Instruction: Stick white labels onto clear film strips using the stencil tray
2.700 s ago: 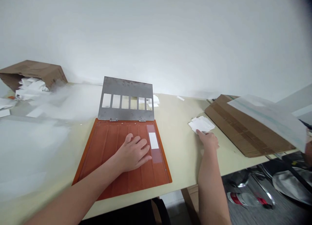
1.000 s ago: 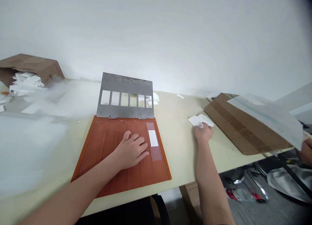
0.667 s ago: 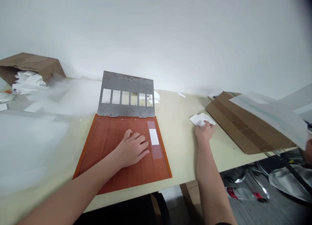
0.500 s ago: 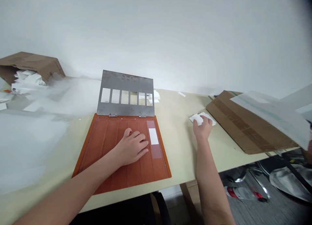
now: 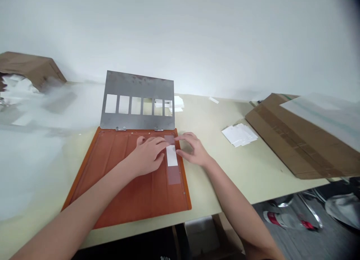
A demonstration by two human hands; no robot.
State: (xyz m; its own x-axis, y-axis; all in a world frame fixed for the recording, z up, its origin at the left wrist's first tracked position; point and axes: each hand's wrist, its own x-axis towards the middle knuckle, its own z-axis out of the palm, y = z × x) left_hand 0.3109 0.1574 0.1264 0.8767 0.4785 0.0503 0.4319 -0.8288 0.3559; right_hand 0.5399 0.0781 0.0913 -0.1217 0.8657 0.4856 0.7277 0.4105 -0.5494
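White paper strip [image 5: 171, 156] on orange board [image 5: 132, 200], just between open left hand [image 5: 147, 155] and open right hand [image 5: 194, 150], nothing grasped.

Left hand [image 5: 147, 155] flat on orange ribbed board [image 5: 135, 200], right hand [image 5: 194, 149] over the board's right edge, white paper strip [image 5: 171, 155] between them, on top of a translucent band [image 5: 173, 175]. Steel plate [image 5: 137, 89] with six rectangular windows hinged to the board's far edge, small white paper pile [image 5: 177, 103] just behind it. On the counter [image 5: 219, 185] to the right, loose white paper sheets [image 5: 239, 134] just beside a taped cardboard sheet [image 5: 292, 140] partly under clear plastic film [image 5: 323, 115].
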